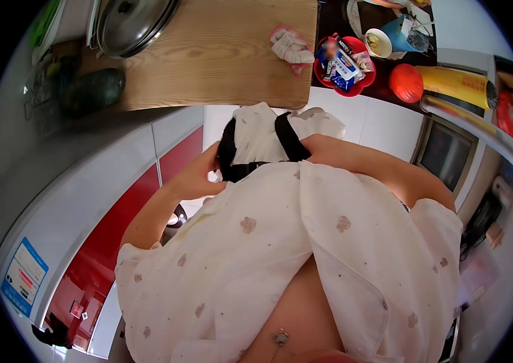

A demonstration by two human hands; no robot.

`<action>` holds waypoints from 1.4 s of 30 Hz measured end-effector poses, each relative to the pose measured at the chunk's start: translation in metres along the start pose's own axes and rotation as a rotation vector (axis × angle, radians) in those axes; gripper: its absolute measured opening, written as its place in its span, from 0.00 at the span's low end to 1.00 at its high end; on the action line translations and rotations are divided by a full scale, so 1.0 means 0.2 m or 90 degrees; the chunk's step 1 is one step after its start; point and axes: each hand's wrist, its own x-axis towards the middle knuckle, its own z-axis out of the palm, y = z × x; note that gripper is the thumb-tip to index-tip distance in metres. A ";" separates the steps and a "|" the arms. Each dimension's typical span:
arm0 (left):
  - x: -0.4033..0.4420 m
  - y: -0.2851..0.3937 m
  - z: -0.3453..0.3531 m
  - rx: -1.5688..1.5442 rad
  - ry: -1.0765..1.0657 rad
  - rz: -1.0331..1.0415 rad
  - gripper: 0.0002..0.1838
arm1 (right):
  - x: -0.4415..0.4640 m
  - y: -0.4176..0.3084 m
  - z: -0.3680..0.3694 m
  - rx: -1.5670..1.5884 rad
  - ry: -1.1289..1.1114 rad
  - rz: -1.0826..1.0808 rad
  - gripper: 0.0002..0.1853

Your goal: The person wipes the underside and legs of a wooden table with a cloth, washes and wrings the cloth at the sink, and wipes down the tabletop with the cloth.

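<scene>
A white shirt (353,236) with brown prints covers my body. At the waist, a black strap (292,139) lies across the white cloth, with two upright lengths and a crosswise length that has a small buckle (257,164). My left hand (199,175) is closed round the left side of the strap, fingers above and thumb below, the fingertips partly hidden. Against the strap's right side, at my waist, rests my right hand (317,147); its fingers are hidden by the cloth and strap.
Ahead stands a wooden table (220,54) bearing a lidded pan (132,27) and a crumpled cloth (291,47). To its right are a red bowl (368,75) of packets, a white cup (378,43) and a yellow cylinder (456,85). Red-and-white cabinets (129,206) line the left.
</scene>
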 end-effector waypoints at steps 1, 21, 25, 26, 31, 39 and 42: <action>0.00 0.03 0.01 0.002 -0.005 0.004 0.32 | -0.04 -0.02 -0.01 0.001 0.006 0.002 0.26; -0.25 -0.17 -0.07 -0.040 -0.042 -0.326 0.16 | -0.36 0.67 0.31 0.213 0.042 0.231 0.17; -0.28 -0.22 -0.07 0.130 0.011 -0.552 0.17 | -0.32 0.63 0.29 0.161 0.001 0.303 0.17; -0.29 -0.26 -0.05 0.162 0.020 -0.534 0.17 | -0.30 0.63 0.29 0.152 -0.003 0.297 0.17; -0.22 -0.44 0.00 0.245 0.099 -0.411 0.17 | -0.21 0.69 0.29 0.121 -0.010 0.267 0.17; -0.03 -0.59 -0.01 0.309 0.146 -0.322 0.16 | -0.11 0.77 0.28 0.095 -0.026 0.247 0.16; -0.01 -0.61 -0.01 0.318 0.147 -0.314 0.16 | -0.10 0.78 0.29 0.090 -0.029 0.246 0.16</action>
